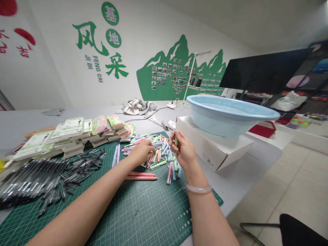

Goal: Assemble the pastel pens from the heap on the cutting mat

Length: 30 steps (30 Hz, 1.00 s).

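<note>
A heap of pastel pen parts [159, 158] in pink, green, blue and purple lies on a green cutting mat [143, 208]. My left hand [141, 152] reaches into the heap's left side, its fingers curled downward; whatever is at its fingertips is hidden. Just right of the heap, my right hand [183, 148] is raised with bent fingers closed around a short light-green pen part [176, 140]. Two pink pens [142, 176] lie side by side under my left wrist. Two purple-blue pens [116, 155] stand apart to the left of the heap.
Many black pen refills [33, 181] cover the mat's left side. Stacked small boxes [73, 128] stand behind them. On the right, a blue basin [230, 118] rests on a white carton [215, 153]. Cloth [138, 106] and cables lie at the back; a black chair [297, 229] is lower right.
</note>
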Each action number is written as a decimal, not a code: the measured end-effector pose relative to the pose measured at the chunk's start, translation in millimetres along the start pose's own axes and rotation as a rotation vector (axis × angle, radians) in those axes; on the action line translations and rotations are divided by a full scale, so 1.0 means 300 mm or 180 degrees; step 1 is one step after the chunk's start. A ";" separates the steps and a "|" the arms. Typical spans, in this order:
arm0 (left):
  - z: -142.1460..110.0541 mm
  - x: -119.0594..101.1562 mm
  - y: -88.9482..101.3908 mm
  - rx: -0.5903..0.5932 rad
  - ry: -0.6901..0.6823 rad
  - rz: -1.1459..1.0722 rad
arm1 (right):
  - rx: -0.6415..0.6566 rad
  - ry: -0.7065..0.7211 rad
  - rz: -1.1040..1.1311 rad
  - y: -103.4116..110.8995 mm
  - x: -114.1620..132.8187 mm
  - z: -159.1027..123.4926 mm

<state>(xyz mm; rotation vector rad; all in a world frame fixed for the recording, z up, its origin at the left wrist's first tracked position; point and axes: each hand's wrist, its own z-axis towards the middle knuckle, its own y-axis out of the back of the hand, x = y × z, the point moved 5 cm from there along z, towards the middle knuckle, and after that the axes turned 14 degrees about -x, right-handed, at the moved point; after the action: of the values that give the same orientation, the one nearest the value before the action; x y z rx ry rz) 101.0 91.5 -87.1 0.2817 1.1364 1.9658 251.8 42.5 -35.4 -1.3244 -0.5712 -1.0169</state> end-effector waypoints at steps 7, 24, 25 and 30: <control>0.030 0.029 0.003 -0.0219 0.0211 -0.0029 | -0.0026 0.0004 -0.0005 -0.010 0.000 -0.005; 0.312 0.004 -0.171 0.0238 -0.0332 0.0432 | -0.0008 -0.0050 -0.0012 -0.025 -0.022 -0.003; 0.318 0.003 -0.178 0.0268 -0.0370 0.0413 | -0.0008 -0.0065 -0.0003 -0.027 -0.024 -0.003; 0.329 -0.004 -0.190 0.0376 -0.0479 0.0277 | -0.0009 -0.0096 0.0028 -0.029 -0.026 -0.004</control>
<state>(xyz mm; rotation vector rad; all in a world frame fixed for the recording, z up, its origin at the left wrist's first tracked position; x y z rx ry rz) 187.1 165.4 -76.5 0.5407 1.1603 1.9199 240.3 44.1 -37.8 -1.3456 -0.5865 -0.9924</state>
